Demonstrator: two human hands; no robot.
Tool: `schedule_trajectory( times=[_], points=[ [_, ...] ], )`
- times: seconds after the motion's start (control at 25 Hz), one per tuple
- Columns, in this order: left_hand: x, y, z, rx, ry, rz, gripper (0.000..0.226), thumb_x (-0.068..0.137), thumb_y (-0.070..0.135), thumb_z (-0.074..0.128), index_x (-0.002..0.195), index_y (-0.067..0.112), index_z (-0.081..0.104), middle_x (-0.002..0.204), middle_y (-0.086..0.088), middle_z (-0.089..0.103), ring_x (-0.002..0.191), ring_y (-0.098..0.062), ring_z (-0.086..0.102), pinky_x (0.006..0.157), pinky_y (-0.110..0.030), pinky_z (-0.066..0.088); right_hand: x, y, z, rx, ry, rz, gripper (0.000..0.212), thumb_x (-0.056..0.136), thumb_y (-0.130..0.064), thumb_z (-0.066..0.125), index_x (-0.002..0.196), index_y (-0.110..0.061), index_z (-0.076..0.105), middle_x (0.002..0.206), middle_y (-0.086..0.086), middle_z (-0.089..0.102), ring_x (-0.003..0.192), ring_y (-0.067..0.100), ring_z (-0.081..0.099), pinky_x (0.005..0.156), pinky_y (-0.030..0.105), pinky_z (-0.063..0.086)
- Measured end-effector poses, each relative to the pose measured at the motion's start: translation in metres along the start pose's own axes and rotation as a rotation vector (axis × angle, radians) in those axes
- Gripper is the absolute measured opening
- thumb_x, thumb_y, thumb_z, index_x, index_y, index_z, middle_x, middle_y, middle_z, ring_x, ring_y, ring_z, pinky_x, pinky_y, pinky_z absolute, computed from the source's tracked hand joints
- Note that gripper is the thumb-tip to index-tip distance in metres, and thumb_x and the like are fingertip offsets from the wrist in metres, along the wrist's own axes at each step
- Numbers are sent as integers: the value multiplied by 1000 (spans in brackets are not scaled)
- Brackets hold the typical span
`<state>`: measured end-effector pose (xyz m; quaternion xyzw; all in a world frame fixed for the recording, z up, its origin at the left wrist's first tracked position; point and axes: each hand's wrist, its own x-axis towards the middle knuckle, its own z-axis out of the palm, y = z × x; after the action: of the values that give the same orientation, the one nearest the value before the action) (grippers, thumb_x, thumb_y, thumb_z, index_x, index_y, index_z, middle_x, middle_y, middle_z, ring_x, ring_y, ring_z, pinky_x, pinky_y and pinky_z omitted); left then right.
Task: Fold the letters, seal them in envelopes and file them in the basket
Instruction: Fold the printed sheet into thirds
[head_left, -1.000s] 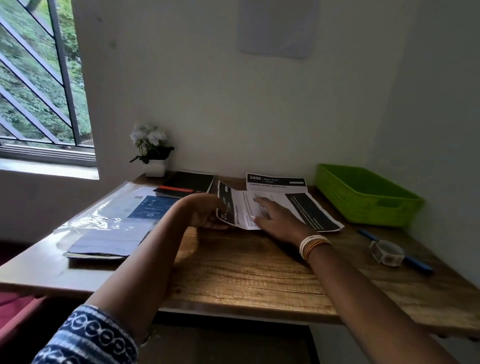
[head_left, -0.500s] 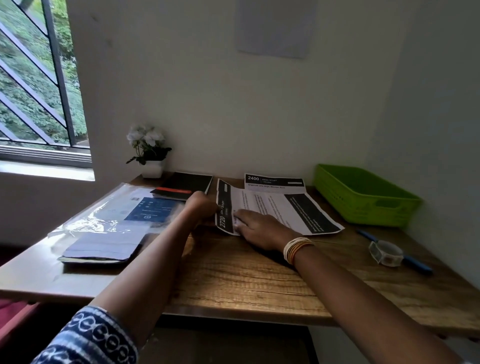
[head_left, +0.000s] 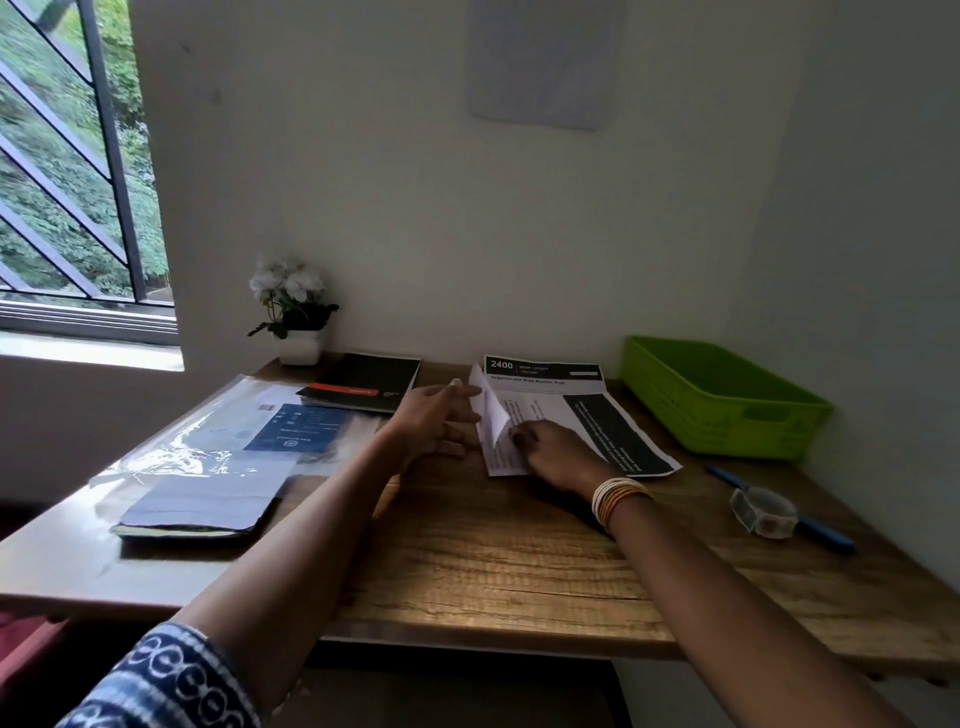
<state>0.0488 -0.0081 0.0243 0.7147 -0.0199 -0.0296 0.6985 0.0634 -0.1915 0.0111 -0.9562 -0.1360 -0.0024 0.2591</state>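
A potted white flower (head_left: 293, 317) stands beside a black notebook (head_left: 366, 382); tape roll (head_left: 762, 512) touches a blue pen (head_left: 826, 535)

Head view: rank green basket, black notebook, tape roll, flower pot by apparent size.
1. Green basket
2. Black notebook
3. Tape roll and flower pot: these look alike, and the tape sits nearer the camera, so no ranking between them.
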Motion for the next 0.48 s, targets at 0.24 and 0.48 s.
schedule_trajectory(
  times=[0.24,0.48],
  points=[
    [6,-5,12,493,-91,119,30,100,22,42,119,15,64,125,-7,60,109,-20,57,89,-32,49,-1,-1,-10,587,269,154,37,97,-38,49,105,-7,67,109,14,66,96,28,62,86,41,53],
    [13,-11,12,628,-38,132,28,93,13,54,119,15,64,132,-6,56,118,-18,54,104,-39,44,-2,-1,-6,501,271,205,32,86,-4,64,117,-8,66,138,13,51,123,29,50,93,34,52]
  ],
)
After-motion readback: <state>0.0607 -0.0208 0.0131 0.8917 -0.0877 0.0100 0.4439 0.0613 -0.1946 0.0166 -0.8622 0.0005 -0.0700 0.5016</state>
